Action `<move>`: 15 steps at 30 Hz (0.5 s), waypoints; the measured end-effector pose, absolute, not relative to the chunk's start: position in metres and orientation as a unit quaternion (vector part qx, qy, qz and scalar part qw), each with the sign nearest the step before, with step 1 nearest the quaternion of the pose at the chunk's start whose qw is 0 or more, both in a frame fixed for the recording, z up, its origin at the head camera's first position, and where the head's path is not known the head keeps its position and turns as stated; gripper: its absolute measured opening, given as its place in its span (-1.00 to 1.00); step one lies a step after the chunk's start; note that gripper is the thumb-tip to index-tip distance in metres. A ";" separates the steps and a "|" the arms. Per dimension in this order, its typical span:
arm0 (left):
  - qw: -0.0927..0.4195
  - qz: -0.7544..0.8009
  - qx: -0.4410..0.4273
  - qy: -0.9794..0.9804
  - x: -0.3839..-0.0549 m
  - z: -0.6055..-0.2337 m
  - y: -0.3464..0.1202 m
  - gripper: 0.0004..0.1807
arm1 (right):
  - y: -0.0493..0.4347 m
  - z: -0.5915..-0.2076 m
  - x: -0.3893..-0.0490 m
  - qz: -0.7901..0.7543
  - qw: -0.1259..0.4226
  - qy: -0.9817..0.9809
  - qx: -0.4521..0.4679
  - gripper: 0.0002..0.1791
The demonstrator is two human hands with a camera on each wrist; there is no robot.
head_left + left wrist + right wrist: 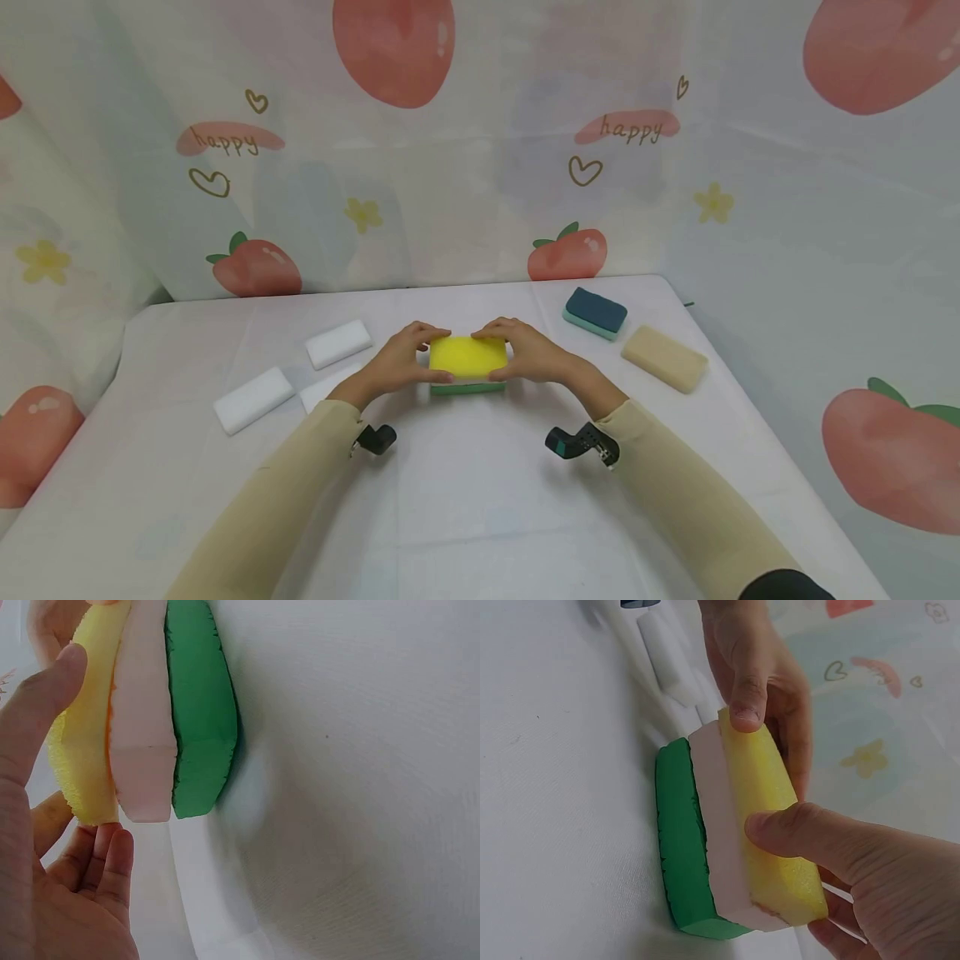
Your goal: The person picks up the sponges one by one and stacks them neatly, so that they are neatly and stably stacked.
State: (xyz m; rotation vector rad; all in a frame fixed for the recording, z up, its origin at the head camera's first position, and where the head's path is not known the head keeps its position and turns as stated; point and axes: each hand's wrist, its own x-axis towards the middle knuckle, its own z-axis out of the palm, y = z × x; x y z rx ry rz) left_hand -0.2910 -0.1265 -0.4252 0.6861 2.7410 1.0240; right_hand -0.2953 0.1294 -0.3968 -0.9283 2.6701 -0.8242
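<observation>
Two-handed pinch, head view centre.
Left hand and right hand face each other, thumbs below, fingers above; left arm enters lower left, right arm lower right, both angled inward.

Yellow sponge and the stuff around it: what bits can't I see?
Head view: part of one white block, behind the left hand and wrist.
Head view: what the black thing is; the bottom edge cuts it off.
Left wrist view: the underside of the green sponge, turned toward the table.
Right wrist view: some left fingertips, behind the yellow sponge.
</observation>
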 end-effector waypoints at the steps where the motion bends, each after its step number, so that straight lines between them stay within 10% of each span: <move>1: 0.068 0.340 0.226 0.910 -0.291 -0.426 -0.127 -0.12 | 0.129 -0.397 -0.295 -0.279 0.099 0.902 -0.314 -0.29; 15: 0.059 0.344 0.227 0.909 -0.292 -0.431 -0.127 -0.20 | 0.138 -0.399 -0.297 -0.279 0.096 0.907 -0.299 -0.27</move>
